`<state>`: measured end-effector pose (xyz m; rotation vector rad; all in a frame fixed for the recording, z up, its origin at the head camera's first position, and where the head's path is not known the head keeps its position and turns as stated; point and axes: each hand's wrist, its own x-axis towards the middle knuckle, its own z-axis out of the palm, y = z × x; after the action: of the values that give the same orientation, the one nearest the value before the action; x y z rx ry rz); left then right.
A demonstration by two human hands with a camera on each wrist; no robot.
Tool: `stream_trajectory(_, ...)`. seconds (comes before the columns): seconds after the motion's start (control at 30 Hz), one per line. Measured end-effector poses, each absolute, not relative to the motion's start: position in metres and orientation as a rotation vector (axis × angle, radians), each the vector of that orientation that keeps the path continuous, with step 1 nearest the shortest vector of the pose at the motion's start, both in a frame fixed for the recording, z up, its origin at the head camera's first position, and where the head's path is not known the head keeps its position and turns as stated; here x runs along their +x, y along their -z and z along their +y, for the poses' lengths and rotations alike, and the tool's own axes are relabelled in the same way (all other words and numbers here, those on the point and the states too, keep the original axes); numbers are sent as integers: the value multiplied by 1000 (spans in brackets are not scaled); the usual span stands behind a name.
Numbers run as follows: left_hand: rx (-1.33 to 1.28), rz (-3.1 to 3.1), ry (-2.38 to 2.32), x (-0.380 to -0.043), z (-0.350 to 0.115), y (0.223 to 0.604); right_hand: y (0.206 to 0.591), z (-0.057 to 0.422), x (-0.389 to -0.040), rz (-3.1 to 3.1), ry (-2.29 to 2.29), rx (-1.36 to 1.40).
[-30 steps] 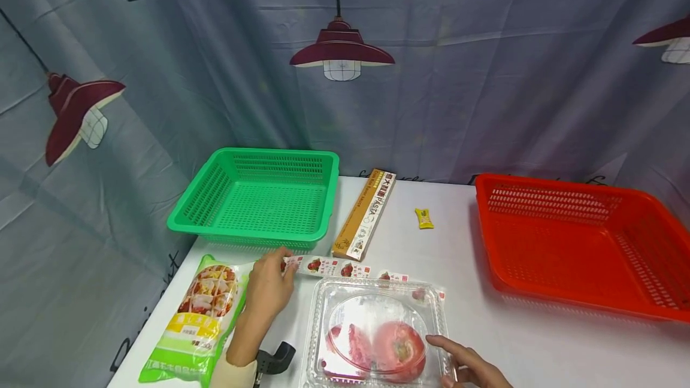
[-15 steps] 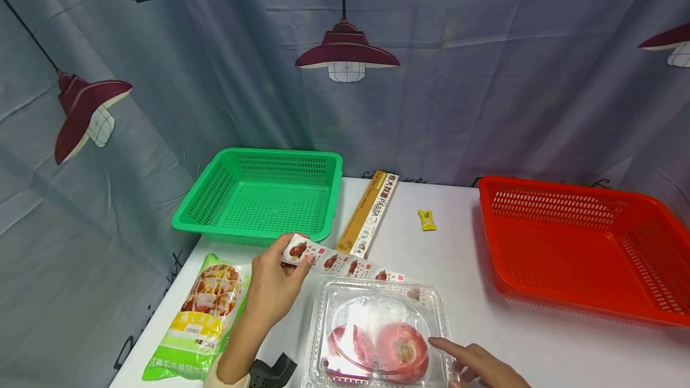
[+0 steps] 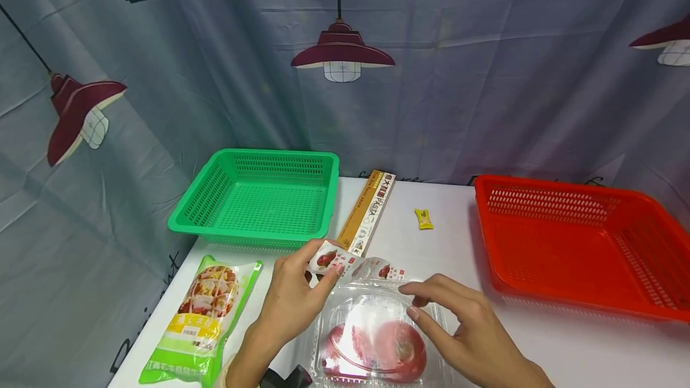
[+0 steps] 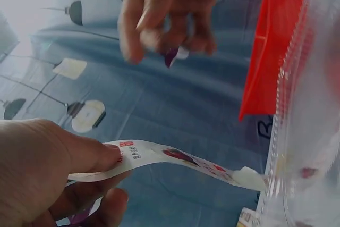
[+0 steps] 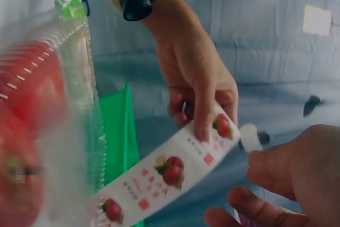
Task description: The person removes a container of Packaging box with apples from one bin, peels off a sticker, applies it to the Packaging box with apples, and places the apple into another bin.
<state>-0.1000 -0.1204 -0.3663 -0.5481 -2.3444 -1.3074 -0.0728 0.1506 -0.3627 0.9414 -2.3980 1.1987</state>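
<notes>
My left hand point(image 3: 296, 295) pinches the end of a white sticker strip point(image 3: 372, 267) printed with red fruit, thumb on its face. In the left wrist view the strip point(image 4: 183, 158) arches from the fingers down towards a clear plastic clamshell box point(image 3: 366, 304). Two red items lie under the closed lid: a round tomato point(image 3: 401, 349) and a pinkish-red piece point(image 3: 345, 349) blurred by glare. Over the lid's far right corner hovers my right hand point(image 3: 466, 325), thumb and forefinger apart with nothing between them. From the right wrist view, the strip point(image 5: 170, 171) hangs in front of the right fingers.
A green and yellow food bag point(image 3: 202, 316) lies at the left. Behind it stands a green basket point(image 3: 323, 214), with a pasta box point(image 3: 368, 211) beside it. A small yellow packet point(image 3: 424, 219) lies farther right, near a red basket point(image 3: 490, 256).
My left hand has lifted the strip's end and brought it rightwards over the box's far edge. My right hand has left the box's right side and risen towards the strip.
</notes>
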Motion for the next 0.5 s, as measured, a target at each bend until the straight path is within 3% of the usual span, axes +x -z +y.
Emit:
stream_trajectory(0.27,-740,-2327,1296,-96,-106,360,342,115,-102,-2033,-1186,1199)
stream_trajectory(0.5,-797,-2339,1188,-93,-99,357,336,95,-114,-1916,-1037,1214)
